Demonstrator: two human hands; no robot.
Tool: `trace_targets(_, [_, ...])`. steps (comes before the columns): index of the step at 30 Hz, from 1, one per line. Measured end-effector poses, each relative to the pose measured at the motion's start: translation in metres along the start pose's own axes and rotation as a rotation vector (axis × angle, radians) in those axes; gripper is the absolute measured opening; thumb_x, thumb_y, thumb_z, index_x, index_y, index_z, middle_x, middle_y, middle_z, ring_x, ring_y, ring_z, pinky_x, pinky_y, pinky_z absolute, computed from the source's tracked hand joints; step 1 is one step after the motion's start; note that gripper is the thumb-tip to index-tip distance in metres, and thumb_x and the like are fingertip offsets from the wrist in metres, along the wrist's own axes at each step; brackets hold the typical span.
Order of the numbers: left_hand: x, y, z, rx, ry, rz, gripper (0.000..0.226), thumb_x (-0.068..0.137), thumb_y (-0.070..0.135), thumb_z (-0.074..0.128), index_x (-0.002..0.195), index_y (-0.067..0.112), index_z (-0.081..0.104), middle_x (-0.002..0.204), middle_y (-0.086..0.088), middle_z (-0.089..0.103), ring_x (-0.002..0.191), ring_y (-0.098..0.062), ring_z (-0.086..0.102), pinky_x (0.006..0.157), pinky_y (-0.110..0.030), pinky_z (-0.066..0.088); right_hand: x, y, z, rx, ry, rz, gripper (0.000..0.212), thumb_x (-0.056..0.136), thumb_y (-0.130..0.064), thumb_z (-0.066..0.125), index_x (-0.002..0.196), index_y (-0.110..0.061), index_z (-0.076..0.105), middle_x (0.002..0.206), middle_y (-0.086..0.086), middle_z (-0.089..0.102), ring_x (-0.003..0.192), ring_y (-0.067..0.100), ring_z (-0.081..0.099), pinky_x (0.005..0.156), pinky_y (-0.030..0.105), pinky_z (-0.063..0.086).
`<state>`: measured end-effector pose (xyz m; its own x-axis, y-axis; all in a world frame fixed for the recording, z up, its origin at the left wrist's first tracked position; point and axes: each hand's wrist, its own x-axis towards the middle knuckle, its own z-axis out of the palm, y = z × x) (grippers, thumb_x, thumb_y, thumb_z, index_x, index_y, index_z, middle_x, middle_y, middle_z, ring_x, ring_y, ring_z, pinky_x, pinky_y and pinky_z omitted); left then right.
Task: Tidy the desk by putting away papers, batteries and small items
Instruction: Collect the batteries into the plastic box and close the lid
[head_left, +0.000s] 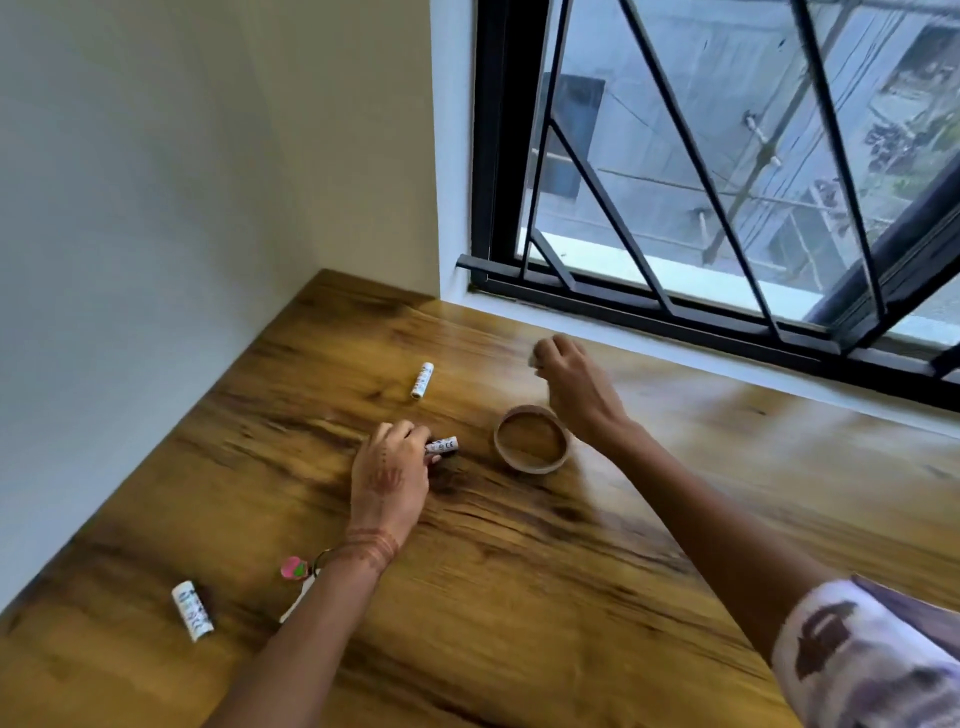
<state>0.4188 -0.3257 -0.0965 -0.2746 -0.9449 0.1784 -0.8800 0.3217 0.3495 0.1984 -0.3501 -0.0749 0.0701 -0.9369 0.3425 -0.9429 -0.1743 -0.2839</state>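
My left hand (390, 470) pinches a battery (442, 446) at centre frame; my right hand (574, 382), curled around something small and pale, hovers above the ring (532, 439). A loose pinch could send the battery rolling off the desk (675, 509).

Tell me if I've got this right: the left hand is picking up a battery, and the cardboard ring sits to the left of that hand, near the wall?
Not quite. The head view shows the left hand closed on a battery, but the cardboard ring lies to its right, on the window side, just below the right hand. What lies towards the wall is another battery.
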Motion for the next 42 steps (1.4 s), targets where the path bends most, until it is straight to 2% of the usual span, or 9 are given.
trace_targets(5, [-0.017,-0.005,-0.015,-0.082,0.069,-0.205,0.019,0.081,0.009,0.065,0.099,0.006,0.065,0.089,-0.015,0.068,0.089,-0.033,0.061,0.071,-0.039,0.049,0.035,-0.050,0.027,-0.086,-0.121,-0.392,0.026,0.089,0.004,0.049,0.114,0.004,0.051,0.125,0.024,0.056,0.120,0.037,0.051,0.095,0.043,0.045])
trace_targets(8, [-0.027,-0.013,-0.022,-0.126,0.119,-0.316,0.019,0.080,0.011,0.067,0.097,0.004,0.064,0.084,-0.022,0.065,0.083,-0.038,0.061,0.065,-0.041,0.048,0.041,-0.064,0.046,-0.182,-0.242,-0.493,0.030,0.093,0.001,0.042,0.123,0.004,0.046,0.133,0.024,0.050,0.131,0.035,0.040,0.100,0.046,0.041])
trace_targets(15, [-0.062,-0.044,-0.045,-0.230,0.278,-0.532,0.024,0.086,0.011,0.060,0.109,0.006,0.067,0.097,-0.016,0.070,0.092,-0.030,0.062,0.069,-0.033,0.045,0.036,-0.077,0.053,-0.185,-0.184,-0.584,0.026,0.080,-0.003,0.065,0.102,-0.005,0.052,0.081,0.013,0.064,0.072,0.026,0.062,0.074,0.038,0.052])
trace_targets(20, [-0.094,-0.069,-0.056,-0.287,0.419,-0.768,0.018,0.082,0.013,0.065,0.098,0.007,0.072,0.093,-0.015,0.071,0.089,-0.033,0.062,0.069,-0.035,0.047,0.015,-0.096,0.050,-0.071,-0.148,-0.427,0.016,0.088,-0.007,0.056,0.104,-0.003,0.053,0.088,0.015,0.065,0.077,0.029,0.062,0.075,0.041,0.054])
trace_targets(23, [-0.111,-0.081,-0.055,-0.264,0.377,-0.898,0.020,0.079,0.024,0.069,0.091,0.009,0.073,0.092,-0.010,0.068,0.084,-0.029,0.061,0.068,-0.037,0.050,-0.006,-0.113,0.047,-0.011,-0.150,-0.330,0.016,0.092,-0.007,0.048,0.107,-0.003,0.049,0.084,0.012,0.062,0.066,0.024,0.054,0.060,0.037,0.053])
trace_targets(28, [-0.120,-0.086,-0.054,-0.263,0.384,-1.022,0.025,0.076,0.020,0.073,0.095,0.004,0.069,0.115,-0.014,0.054,0.097,-0.033,0.058,0.080,-0.042,0.050,-0.039,-0.137,0.037,0.072,-0.139,-0.223,0.016,0.091,-0.007,0.049,0.106,-0.004,0.052,0.087,0.012,0.063,0.075,0.028,0.059,0.059,0.042,0.054])
trace_targets(34, [-0.127,-0.092,-0.059,-0.320,0.413,-0.961,0.018,0.079,0.003,0.067,0.096,-0.001,0.070,0.092,-0.021,0.069,0.082,-0.035,0.063,0.072,-0.042,0.053,-0.066,-0.151,0.014,0.187,-0.095,-0.101,0.024,0.091,-0.006,0.050,0.114,-0.005,0.054,0.100,0.011,0.066,0.085,0.028,0.061,0.065,0.038,0.053])
trace_targets(39, [-0.129,-0.083,-0.065,-0.358,0.414,-0.951,0.020,0.081,0.001,0.065,0.100,-0.003,0.069,0.092,-0.021,0.070,0.082,-0.033,0.064,0.069,-0.035,0.050,-0.078,-0.146,0.002,0.444,-0.102,0.142,0.025,0.088,-0.007,0.056,0.113,-0.008,0.057,0.104,0.008,0.066,0.089,0.022,0.060,0.072,0.029,0.046])
trace_targets(42, [-0.130,-0.067,-0.071,-0.494,0.439,-0.936,0.024,0.079,0.004,0.068,0.102,-0.001,0.069,0.095,-0.018,0.071,0.083,-0.029,0.065,0.068,-0.033,0.052,-0.092,-0.142,-0.008,0.684,-0.149,0.340,0.022,0.087,-0.008,0.060,0.109,-0.009,0.061,0.091,0.001,0.065,0.075,0.009,0.056,0.064,0.020,0.044])
